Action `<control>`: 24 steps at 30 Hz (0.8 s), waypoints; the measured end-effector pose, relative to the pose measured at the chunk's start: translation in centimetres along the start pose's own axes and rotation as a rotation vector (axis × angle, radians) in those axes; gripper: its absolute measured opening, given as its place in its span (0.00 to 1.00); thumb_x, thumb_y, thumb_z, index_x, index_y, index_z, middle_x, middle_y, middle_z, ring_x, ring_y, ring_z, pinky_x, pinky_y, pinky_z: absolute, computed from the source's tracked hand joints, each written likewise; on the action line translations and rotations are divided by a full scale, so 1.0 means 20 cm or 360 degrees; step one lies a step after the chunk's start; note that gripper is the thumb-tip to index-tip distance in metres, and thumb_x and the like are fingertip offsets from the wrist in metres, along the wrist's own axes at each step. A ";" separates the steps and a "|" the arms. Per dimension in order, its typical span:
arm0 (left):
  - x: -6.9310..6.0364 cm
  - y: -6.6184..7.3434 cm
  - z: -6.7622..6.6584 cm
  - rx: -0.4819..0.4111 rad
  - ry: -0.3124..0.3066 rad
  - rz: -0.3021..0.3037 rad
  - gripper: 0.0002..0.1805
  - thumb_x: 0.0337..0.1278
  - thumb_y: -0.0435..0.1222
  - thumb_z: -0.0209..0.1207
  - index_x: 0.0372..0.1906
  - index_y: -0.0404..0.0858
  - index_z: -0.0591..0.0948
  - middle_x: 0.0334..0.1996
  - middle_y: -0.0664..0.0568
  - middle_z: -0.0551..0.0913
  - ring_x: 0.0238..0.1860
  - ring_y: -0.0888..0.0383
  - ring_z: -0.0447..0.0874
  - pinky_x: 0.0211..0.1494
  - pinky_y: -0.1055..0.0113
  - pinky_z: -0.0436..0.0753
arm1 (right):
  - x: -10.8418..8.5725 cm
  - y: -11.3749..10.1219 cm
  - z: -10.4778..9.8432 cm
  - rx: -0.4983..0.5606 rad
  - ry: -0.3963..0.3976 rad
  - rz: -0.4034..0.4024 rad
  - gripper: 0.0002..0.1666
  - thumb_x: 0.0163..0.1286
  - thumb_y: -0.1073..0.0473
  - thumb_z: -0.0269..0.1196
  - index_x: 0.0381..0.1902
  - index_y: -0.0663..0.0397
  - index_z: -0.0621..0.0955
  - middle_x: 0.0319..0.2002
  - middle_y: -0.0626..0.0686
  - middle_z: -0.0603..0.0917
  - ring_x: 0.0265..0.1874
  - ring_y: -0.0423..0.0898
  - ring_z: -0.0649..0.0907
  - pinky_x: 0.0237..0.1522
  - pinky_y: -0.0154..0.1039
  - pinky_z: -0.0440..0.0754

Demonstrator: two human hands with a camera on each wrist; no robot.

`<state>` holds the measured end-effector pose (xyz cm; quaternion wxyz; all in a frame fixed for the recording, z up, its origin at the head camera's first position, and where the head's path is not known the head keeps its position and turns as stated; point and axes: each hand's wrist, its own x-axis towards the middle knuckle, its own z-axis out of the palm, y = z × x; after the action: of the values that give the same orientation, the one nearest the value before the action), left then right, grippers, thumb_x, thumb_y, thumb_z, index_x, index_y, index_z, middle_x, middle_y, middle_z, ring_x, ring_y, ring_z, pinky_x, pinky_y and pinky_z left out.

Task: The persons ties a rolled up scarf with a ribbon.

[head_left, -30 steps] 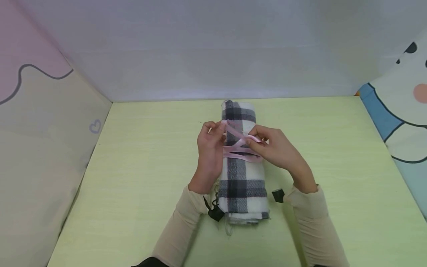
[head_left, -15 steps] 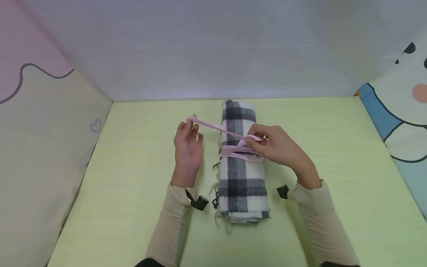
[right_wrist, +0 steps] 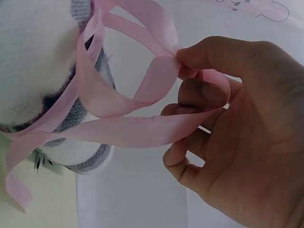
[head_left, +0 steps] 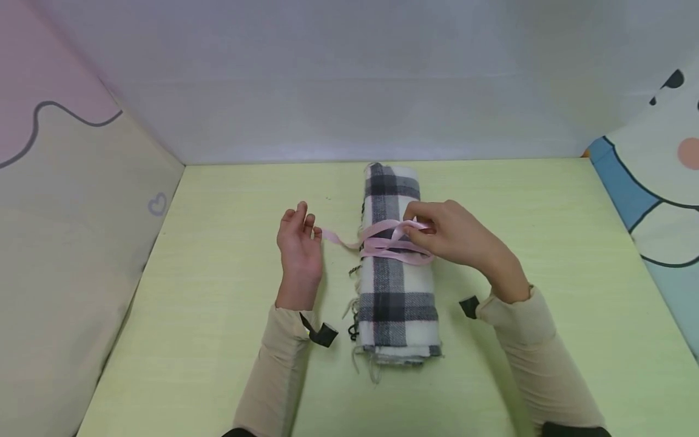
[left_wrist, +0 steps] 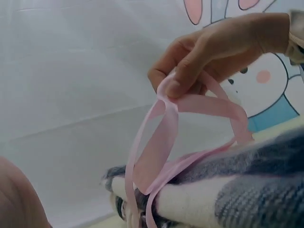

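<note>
Head camera: above, looks forward and down on the pale-green flat counter. Left-wrist camera: low and close, faces across the black-grey-white checked fabric roll toward the right hand. Right-wrist camera: nearest that hand, view rolled sideways. Both wrist views share the flat pink ribbon.

Soft, rather dim light covers the table; the wall brightens toward its foot; a faint shadow lies beside the right sleeve; the left wrist view is hazy, its cloth slightly blurred; the right hand looks shaded.
</note>
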<state>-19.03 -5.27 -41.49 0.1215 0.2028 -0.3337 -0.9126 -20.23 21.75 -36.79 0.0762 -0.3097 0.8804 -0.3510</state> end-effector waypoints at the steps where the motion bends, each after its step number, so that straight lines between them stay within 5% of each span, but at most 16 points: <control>1: 0.00 -0.01 0.00 0.0092 -0.0042 0.0043 0.10 0.76 0.33 0.58 0.36 0.48 0.72 0.43 0.59 0.82 0.38 0.61 0.72 0.46 0.67 0.63 | 0.00 0.00 0.00 -0.0019 -0.0012 -0.0006 0.10 0.78 0.57 0.61 0.33 0.46 0.77 0.19 0.43 0.59 0.18 0.37 0.57 0.26 0.35 0.61; 4: -0.02 -0.03 0.02 0.0595 -0.0330 0.0234 0.06 0.73 0.29 0.59 0.43 0.45 0.79 0.46 0.58 0.84 0.45 0.59 0.77 0.51 0.65 0.69 | 0.01 0.00 -0.01 -0.0054 -0.0040 -0.0020 0.10 0.78 0.57 0.61 0.33 0.46 0.78 0.18 0.42 0.59 0.18 0.38 0.57 0.26 0.36 0.61; 9: -0.07 -0.05 0.06 0.1697 -0.1021 0.0678 0.18 0.69 0.32 0.65 0.61 0.41 0.81 0.58 0.53 0.83 0.58 0.50 0.77 0.64 0.48 0.72 | 0.01 -0.01 -0.03 -0.0038 -0.0055 -0.0023 0.09 0.79 0.56 0.61 0.35 0.45 0.80 0.18 0.44 0.62 0.17 0.39 0.60 0.25 0.37 0.62; 13: -0.10 -0.08 0.11 0.2221 -0.1395 0.0944 0.21 0.69 0.37 0.67 0.64 0.44 0.80 0.63 0.52 0.82 0.65 0.47 0.75 0.67 0.40 0.71 | 0.00 -0.02 -0.04 -0.0009 -0.0069 -0.0019 0.09 0.80 0.54 0.61 0.36 0.46 0.80 0.18 0.44 0.63 0.16 0.39 0.61 0.25 0.37 0.64; 18: -0.10 -0.13 0.15 0.2469 -0.1520 0.1221 0.15 0.66 0.35 0.67 0.56 0.48 0.83 0.56 0.57 0.86 0.57 0.50 0.81 0.58 0.45 0.76 | 0.00 -0.02 -0.04 0.0010 -0.0072 -0.0014 0.08 0.80 0.53 0.60 0.37 0.44 0.80 0.19 0.44 0.62 0.16 0.38 0.61 0.25 0.37 0.63; 21: -0.09 -0.14 0.16 0.2407 -0.1548 0.1328 0.08 0.69 0.35 0.64 0.49 0.47 0.85 0.47 0.57 0.88 0.46 0.54 0.82 0.51 0.52 0.77 | 0.00 -0.02 -0.04 0.0004 -0.0069 -0.0016 0.08 0.80 0.54 0.61 0.36 0.44 0.80 0.20 0.44 0.63 0.17 0.38 0.62 0.26 0.36 0.64; 24: -0.08 -0.13 0.16 0.2304 -0.1604 0.1332 0.05 0.74 0.37 0.60 0.45 0.45 0.86 0.40 0.57 0.88 0.38 0.57 0.80 0.48 0.57 0.76 | 0.00 -0.02 -0.04 -0.0011 -0.0067 -0.0015 0.09 0.80 0.55 0.61 0.35 0.44 0.79 0.20 0.44 0.63 0.17 0.38 0.62 0.26 0.36 0.63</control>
<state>-19.35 -0.91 -40.51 0.1248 -0.3205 -0.8714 -0.3498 -20.39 22.00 -35.88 0.0920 -0.3215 0.8783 -0.3418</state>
